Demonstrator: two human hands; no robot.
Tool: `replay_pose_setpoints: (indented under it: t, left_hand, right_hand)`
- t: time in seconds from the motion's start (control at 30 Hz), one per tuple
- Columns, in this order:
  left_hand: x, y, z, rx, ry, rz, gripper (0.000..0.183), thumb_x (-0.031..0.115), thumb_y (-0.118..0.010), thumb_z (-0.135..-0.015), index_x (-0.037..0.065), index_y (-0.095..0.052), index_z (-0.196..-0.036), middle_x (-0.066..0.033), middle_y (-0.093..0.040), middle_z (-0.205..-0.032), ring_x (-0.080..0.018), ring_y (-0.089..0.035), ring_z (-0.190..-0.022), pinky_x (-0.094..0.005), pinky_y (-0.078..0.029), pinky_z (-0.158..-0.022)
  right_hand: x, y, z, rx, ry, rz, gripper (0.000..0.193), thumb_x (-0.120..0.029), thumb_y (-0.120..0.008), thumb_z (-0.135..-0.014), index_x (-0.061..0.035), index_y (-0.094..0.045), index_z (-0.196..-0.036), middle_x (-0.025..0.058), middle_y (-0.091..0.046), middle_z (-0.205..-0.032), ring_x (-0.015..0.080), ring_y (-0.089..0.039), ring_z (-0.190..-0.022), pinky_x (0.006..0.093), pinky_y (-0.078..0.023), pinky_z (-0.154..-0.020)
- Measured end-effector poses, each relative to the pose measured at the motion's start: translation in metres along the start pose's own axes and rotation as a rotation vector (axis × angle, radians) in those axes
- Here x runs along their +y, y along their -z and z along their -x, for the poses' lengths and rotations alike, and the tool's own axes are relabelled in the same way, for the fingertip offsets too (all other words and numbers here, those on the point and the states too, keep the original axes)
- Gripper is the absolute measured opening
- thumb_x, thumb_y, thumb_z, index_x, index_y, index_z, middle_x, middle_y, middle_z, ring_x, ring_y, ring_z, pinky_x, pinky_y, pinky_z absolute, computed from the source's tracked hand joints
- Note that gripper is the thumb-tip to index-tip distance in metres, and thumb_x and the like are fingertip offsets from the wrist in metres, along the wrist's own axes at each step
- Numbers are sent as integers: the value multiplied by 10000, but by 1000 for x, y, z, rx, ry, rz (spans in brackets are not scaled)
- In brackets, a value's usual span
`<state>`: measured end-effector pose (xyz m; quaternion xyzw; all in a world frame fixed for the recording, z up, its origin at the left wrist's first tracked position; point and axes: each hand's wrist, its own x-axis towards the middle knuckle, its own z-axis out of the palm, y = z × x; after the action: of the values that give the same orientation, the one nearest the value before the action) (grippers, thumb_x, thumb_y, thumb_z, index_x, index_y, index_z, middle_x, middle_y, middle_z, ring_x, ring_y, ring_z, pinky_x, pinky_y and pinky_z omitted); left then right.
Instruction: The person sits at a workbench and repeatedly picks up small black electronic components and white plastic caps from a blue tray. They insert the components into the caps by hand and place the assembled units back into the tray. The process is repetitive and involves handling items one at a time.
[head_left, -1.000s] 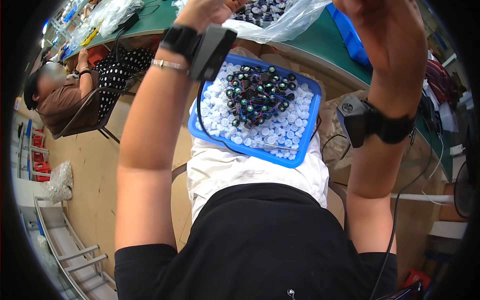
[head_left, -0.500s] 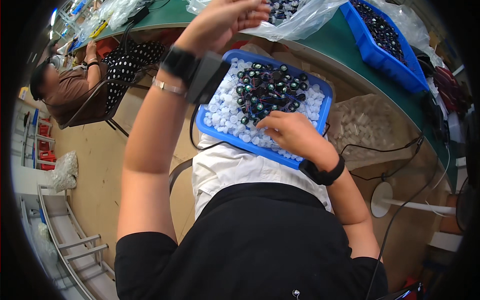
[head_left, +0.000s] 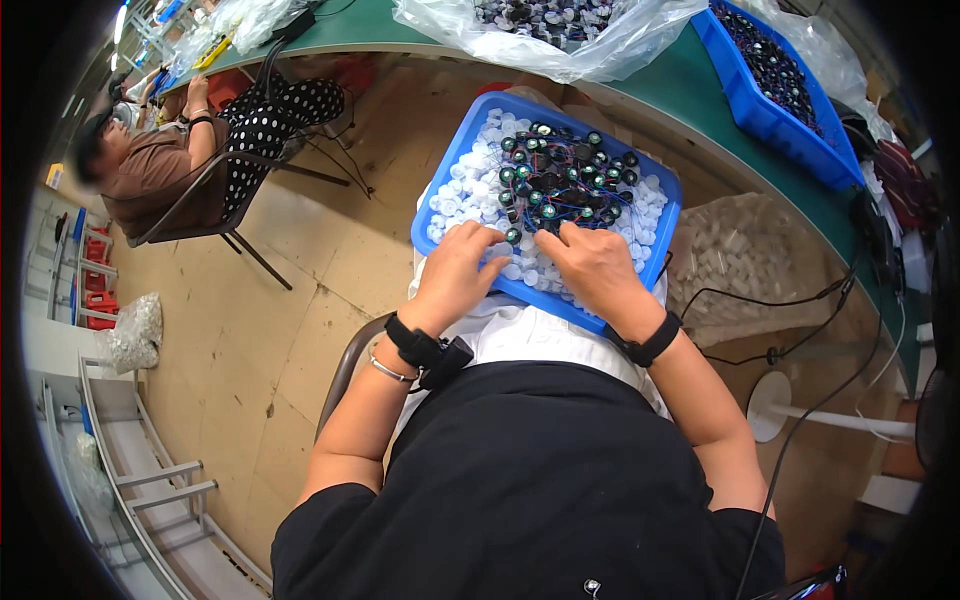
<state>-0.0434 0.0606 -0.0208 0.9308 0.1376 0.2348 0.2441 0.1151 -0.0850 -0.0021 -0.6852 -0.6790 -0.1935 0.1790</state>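
Note:
A blue tray rests on my lap, holding many small white translucent plastic caps. Heaped over the caps in its middle and far part are small round dark components with thin wires. At the tray's near left edge is my left hand, thumb and forefinger apart over the white caps with nothing visible between them. My right hand is over the near side, its fingers bent and closed together beside the wired components. Whatever its fingertips hold is too small to make out.
Beyond the tray runs a green table with a clear plastic bag of parts and a blue bin. A sack of white pieces, cables and a fan stand are at right. Another person sits at left.
My left hand has come down from above the table to the tray's near left edge. My right hand stays over the near side of the tray, and the view has shifted slightly.

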Motion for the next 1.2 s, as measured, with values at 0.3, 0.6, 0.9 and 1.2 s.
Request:
replay_pose_setpoints:
  t: [0.3,0.6,0.9,1.2]
  left_hand:
    - [-5,-13,0,71,98,-63,186,144,-719,-760,84,-650,-922,-53,-578,-845,-227,-580,-748,-341,-468,-653]
    - [-3,-15,0,88,89,-14,147,114,-705,-773,62,-643,-896,-56,-599,-863,-200,-590,-680,-316,-472,-621]
    - [16,-8,-5,-26,322,714,195,113,-624,-895,9,-599,-1058,-51,-639,-906,-121,-614,-774,-268,-505,-688]
    - [64,28,-32,-148,549,1401,242,140,-597,-921,0,-576,-1117,-127,-644,-1046,-175,-640,-904,-295,-524,-806]
  right_hand:
    - [6,6,9,72,-56,-33,144,-97,-610,-752,-116,-589,-893,38,-484,-649,181,-559,-509,300,-436,-462]
    - [3,0,13,-11,-181,-139,183,-210,-662,-827,-89,-573,-931,70,-556,-585,213,-605,-521,321,-431,-424]
    - [9,42,3,-332,-805,-1401,201,-156,-605,-903,-22,-546,-1041,105,-637,-875,194,-663,-729,306,-549,-632]
    - [21,54,15,-146,-833,-1695,169,-156,-582,-929,-20,-548,-1024,109,-599,-1041,157,-621,-840,268,-529,-706]
